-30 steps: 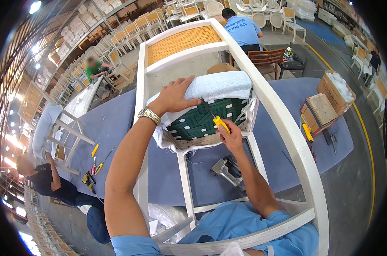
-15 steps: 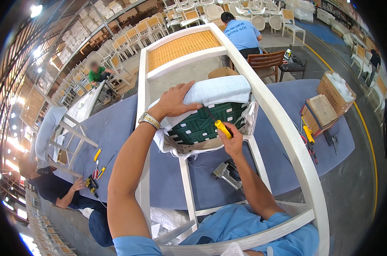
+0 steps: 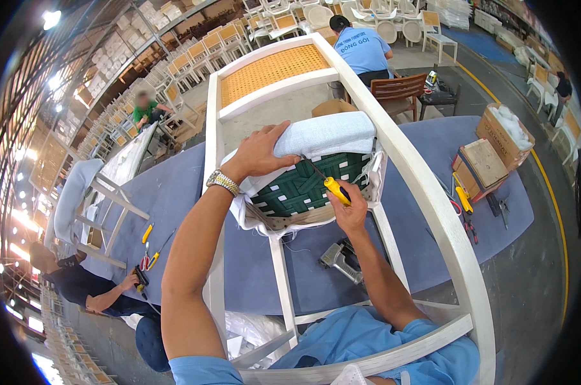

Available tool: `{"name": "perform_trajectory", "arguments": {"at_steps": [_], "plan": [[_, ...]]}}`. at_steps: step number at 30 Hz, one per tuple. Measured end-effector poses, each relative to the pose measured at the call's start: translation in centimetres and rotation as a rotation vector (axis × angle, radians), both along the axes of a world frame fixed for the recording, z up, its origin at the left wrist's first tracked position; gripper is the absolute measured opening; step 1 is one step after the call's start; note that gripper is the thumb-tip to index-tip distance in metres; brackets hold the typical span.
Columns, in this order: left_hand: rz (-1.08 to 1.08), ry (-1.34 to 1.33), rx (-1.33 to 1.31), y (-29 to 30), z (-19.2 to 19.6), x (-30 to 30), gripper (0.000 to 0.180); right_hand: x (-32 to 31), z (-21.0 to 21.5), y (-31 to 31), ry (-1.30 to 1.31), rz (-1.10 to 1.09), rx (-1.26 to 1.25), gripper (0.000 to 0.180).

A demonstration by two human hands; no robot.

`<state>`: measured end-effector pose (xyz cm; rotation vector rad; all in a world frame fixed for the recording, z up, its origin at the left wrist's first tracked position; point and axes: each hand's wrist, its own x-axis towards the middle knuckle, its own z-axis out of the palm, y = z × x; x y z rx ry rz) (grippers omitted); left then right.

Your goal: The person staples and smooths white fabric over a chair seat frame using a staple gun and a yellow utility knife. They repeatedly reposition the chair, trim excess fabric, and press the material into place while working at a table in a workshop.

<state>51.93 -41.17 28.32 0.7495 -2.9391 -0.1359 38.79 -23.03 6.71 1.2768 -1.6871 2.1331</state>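
A white wooden chair frame (image 3: 425, 212) lies across the work in front of me, its seat underside showing dark green woven webbing (image 3: 290, 191). My left hand (image 3: 263, 153) lies on the pale blue-grey fabric seat cushion (image 3: 332, 133), fingers stretched out and thumb along its near edge. In my right hand (image 3: 351, 215) is a yellow-handled screwdriver (image 3: 337, 191). Its thin shaft slants up and left over the webbing, with the tip by the fabric edge close to my left thumb. Whether the tip is under the fabric I cannot tell.
A staple gun (image 3: 342, 260) lies on the blue-grey padded table (image 3: 252, 276) below the seat. Cardboard boxes (image 3: 479, 170) and yellow-handled tools (image 3: 462, 192) are at the right. To the left, a co-worker (image 3: 79, 279) holds a tool by another chair (image 3: 104, 205).
The screwdriver handle has shifted slightly up and right with my right hand. My left hand keeps nearly the same place. The co-worker's tool at the left has turned.
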Motion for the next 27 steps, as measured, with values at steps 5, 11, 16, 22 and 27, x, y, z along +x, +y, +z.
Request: {"name": "perform_trajectory", "arguments": {"at_steps": [5,11,16,22,27], "plan": [[0.023,0.01,0.02,-0.4,-0.4,0.1,0.1,0.2,-0.3,-0.8,-0.038,0.035,-0.02,0.035],[0.001,0.021,0.011,-0.7,-0.7,0.0,0.1,-0.3,-1.0,-2.2,-0.153,0.17,0.067,0.033],[0.025,0.004,0.015,-0.5,-0.5,0.0,0.1,0.0,-1.3,-2.8,-0.198,0.221,0.08,0.032],[0.016,0.036,0.013,-0.5,-0.5,0.5,0.101,2.1,-0.9,-1.1,-0.677,0.862,0.147,0.043],[0.03,-0.009,-0.01,0.3,0.2,0.1,0.106,1.4,-0.1,0.3,-0.967,1.117,0.061,0.037]]}}
